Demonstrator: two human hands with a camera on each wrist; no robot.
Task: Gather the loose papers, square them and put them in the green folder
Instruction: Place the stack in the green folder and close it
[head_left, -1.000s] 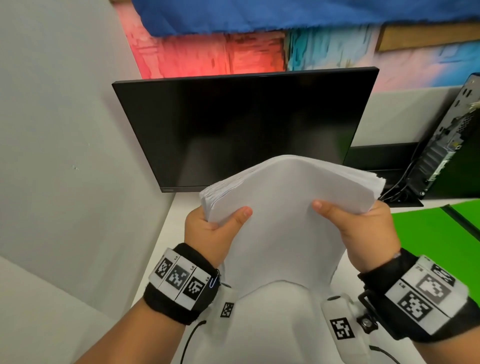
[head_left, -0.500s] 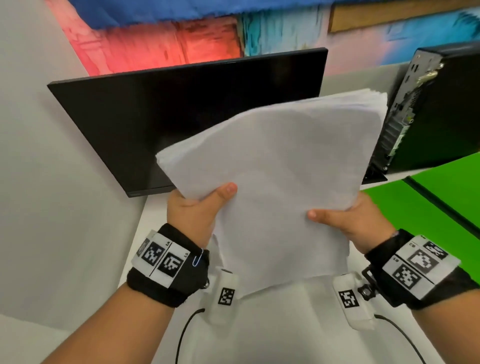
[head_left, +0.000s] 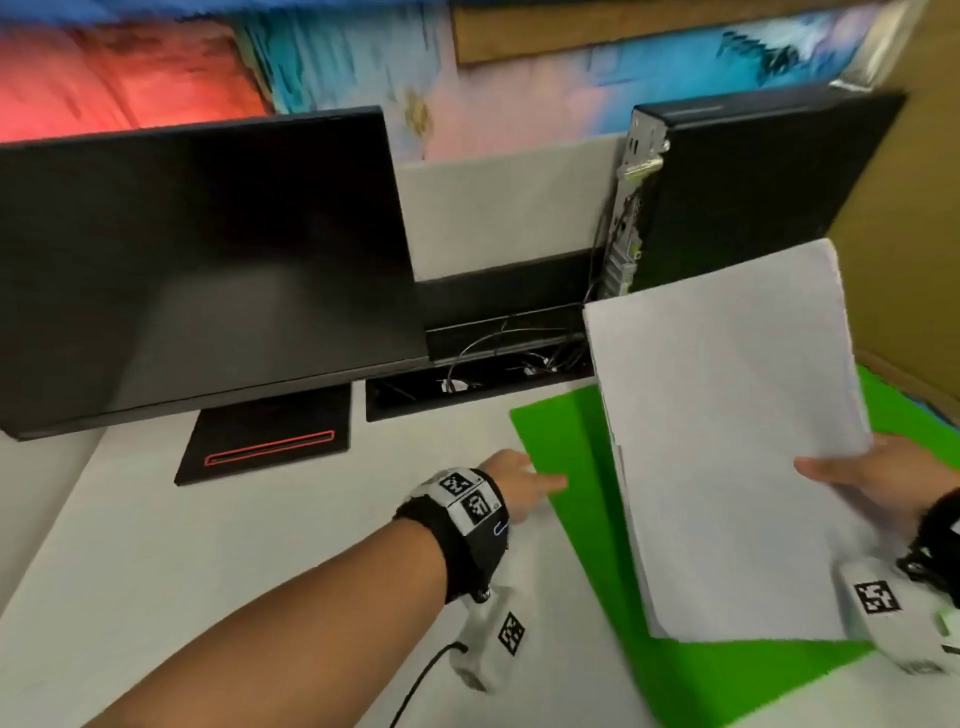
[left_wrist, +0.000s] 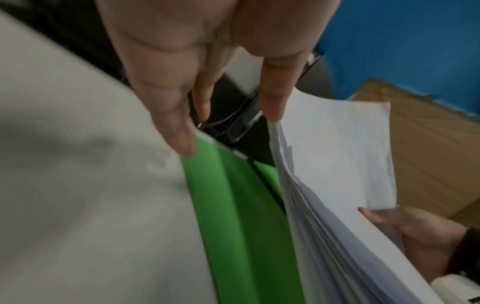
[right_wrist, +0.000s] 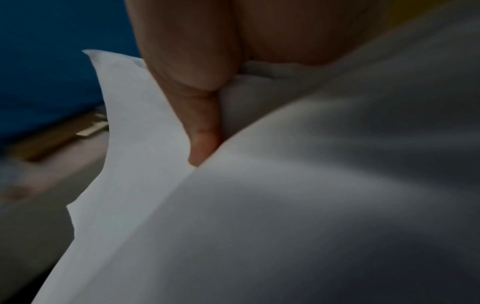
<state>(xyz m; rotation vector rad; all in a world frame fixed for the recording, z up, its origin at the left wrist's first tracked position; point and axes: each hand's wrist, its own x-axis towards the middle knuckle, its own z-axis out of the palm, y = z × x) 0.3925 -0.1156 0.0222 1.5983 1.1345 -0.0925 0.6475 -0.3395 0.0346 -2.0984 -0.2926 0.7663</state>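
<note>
My right hand (head_left: 852, 480) grips a thick stack of white papers (head_left: 727, 431) by its right edge, thumb on top, and holds it tilted over the open green folder (head_left: 582, 499) on the white desk. The stack's edges (left_wrist: 324, 216) look roughly even. In the right wrist view a thumb (right_wrist: 200, 115) presses on the top sheet of the papers (right_wrist: 285, 216). My left hand (head_left: 524, 480) holds nothing; its straight fingers (left_wrist: 179, 127) reach to the left edge of the green folder (left_wrist: 233, 205), at or just over it.
A black monitor (head_left: 208, 260) on its stand (head_left: 270, 436) fills the back left of the desk (head_left: 208, 545). A black computer tower (head_left: 727, 182) stands at the back right beside a cable slot (head_left: 467, 384). A brown board (head_left: 909, 260) borders the right side.
My left hand let go of the stack and went down to the folder's left edge. My right hand carried the papers right, over the folder. The view turned right.
</note>
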